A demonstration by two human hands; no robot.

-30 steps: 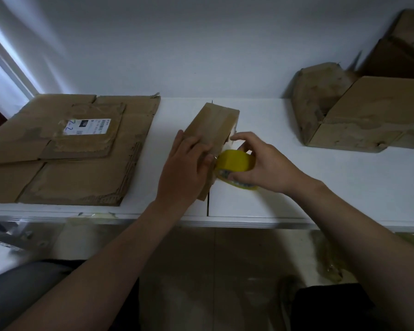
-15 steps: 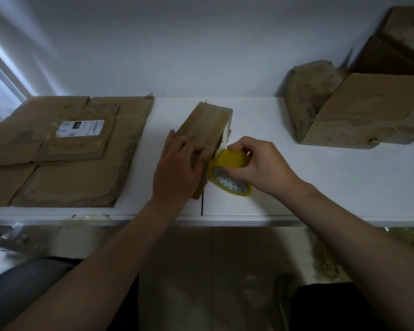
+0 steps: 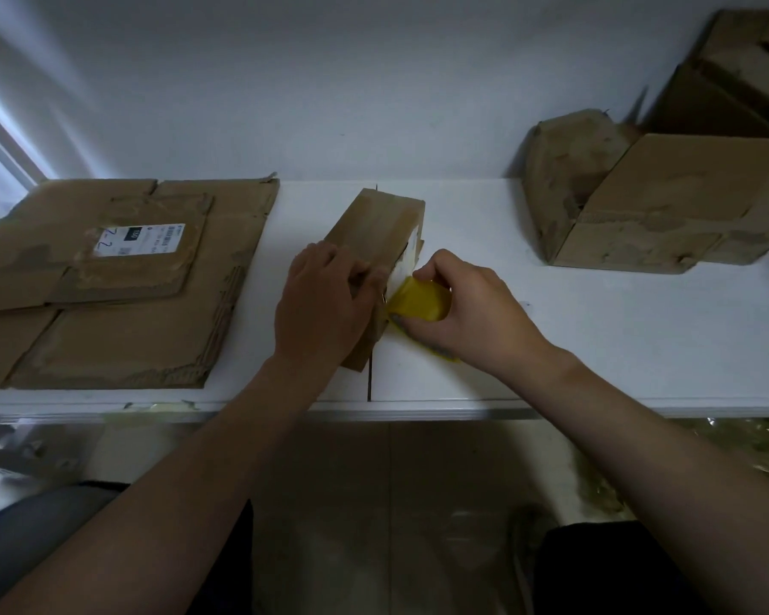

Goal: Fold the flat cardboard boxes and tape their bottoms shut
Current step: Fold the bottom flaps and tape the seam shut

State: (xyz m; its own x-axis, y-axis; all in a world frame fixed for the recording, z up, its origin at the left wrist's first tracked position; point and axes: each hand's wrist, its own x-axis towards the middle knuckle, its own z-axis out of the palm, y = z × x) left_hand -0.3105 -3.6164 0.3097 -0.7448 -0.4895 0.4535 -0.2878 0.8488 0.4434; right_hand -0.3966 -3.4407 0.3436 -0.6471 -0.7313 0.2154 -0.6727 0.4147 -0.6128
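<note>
A small folded cardboard box lies on its side in the middle of the white table. My left hand grips the box's near end, fingers curled over its top edge. My right hand holds a yellow tape roll against the box's right end face, where a pale strip shows. The roll's lower part is hidden under my fingers.
A stack of flat cardboard boxes with a white label lies at the table's left. Folded, worn boxes stand at the back right against the wall. The table's front edge runs just below my wrists.
My right hand has turned the tape roll and brought it up closer against the box's end. My left hand keeps its grip on the box.
</note>
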